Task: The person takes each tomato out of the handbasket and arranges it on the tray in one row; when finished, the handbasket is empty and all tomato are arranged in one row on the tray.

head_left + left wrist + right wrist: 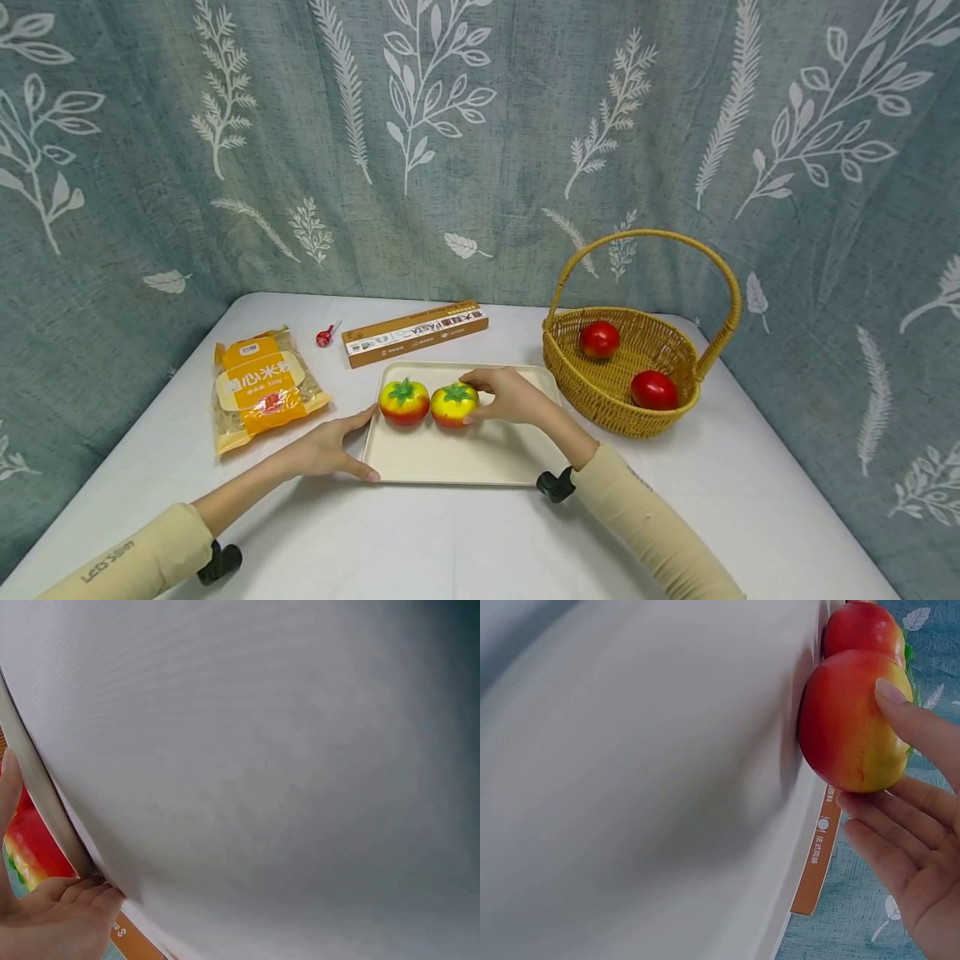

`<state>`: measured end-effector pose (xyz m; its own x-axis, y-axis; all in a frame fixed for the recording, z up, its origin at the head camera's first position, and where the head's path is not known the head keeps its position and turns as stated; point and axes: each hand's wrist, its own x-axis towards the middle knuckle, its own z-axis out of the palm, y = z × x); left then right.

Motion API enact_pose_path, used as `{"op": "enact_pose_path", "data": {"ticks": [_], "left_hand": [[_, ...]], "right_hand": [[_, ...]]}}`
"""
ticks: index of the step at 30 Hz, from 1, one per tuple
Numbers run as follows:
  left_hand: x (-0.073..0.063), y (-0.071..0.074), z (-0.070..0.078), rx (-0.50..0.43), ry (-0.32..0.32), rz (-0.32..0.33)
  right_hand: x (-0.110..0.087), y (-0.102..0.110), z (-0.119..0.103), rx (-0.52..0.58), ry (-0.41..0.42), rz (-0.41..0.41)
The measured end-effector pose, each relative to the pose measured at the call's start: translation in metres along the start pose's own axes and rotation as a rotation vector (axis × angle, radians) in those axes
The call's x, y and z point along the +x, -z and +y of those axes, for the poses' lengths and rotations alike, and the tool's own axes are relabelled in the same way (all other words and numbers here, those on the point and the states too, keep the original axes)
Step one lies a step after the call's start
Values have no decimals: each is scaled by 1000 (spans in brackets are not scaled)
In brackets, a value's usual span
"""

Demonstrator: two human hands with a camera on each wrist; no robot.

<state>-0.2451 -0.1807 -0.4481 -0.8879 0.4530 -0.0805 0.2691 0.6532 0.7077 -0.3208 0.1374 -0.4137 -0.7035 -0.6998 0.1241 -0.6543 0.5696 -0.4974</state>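
Observation:
Two red-and-yellow tomatoes with green leafy tops lie side by side on a cream tray. My right hand holds the right tomato between thumb and fingers. In the right wrist view, the thumb lies on the side of this tomato and the fingers sit against its other side. The left tomato is right beside it. My left hand grips the tray's left edge, thumb near the front corner. In the left wrist view, the fingertips of the left hand meet the tray rim.
Right of the tray stands a wicker basket with a tall handle, holding two red fruits. Behind the tray lies a pasta box. A yellow grain bag and a red-wrapped lollipop lie at the left. A patterned curtain hangs behind.

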Motion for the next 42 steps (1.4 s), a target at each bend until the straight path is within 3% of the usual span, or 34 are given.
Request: {"op": "enact_pose_path", "data": {"ticks": [14,26,42], "left_hand": [[0,1,0,-5,-1,-4],[0,1,0,11,0,0],[0,0,-1,5,-3,3]], "right_hand": [[-1,2,-4,-21,21,-1],[-4,7,-6,-33,-37,-15],[-26,22,-3,-107,-53,17]]}}
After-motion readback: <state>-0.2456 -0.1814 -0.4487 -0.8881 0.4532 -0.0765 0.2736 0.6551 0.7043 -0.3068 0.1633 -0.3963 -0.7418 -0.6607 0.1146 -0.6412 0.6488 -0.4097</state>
